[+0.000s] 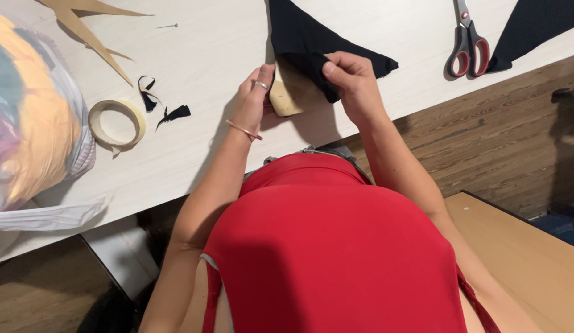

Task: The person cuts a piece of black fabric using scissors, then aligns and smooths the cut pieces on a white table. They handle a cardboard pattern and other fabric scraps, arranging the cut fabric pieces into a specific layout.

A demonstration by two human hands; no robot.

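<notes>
Both hands work at the near edge of the desk [194,55]. The right hand [351,80] pinches black fabric [311,37] folded over a tan cardboard piece [293,92], which the left hand [255,95] grips. Scissors [467,46] lie right of the fabric, a tape roll [117,122] well to its left.

Red sleeveless top; ring, thin bangle on left grip [255,98].

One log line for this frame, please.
left hand: steadies cardboard piece | right hand: pinches black fabric over it | scissors, tape roll: idle on table
</notes>
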